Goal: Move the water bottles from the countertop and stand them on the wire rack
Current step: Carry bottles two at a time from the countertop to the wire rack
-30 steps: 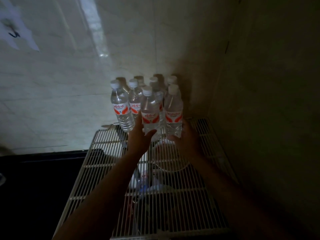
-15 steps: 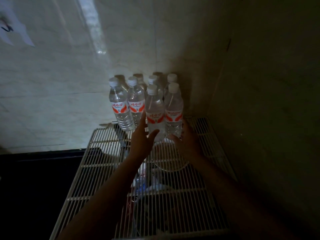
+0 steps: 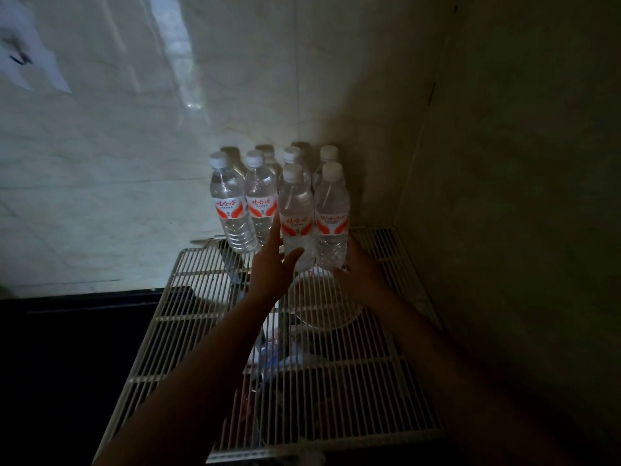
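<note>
Six water bottles [image 3: 295,213] stand upright in a tight cluster at the far corner of the white wire rack [image 3: 379,381], against the tiled wall [image 3: 100,163] (labels red and white, caps white). The left hand [image 3: 274,267] is spread open, fingers brushing the front-left bottle. The right hand [image 3: 361,267] cups the base of the front-right bottle [image 3: 331,216]; its grip is unclear.

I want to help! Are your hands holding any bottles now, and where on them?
Probably neither. The left hand is open beside one front bottle; the right hand sits by the lower part of the other bottle, its fingers hidden.
</note>
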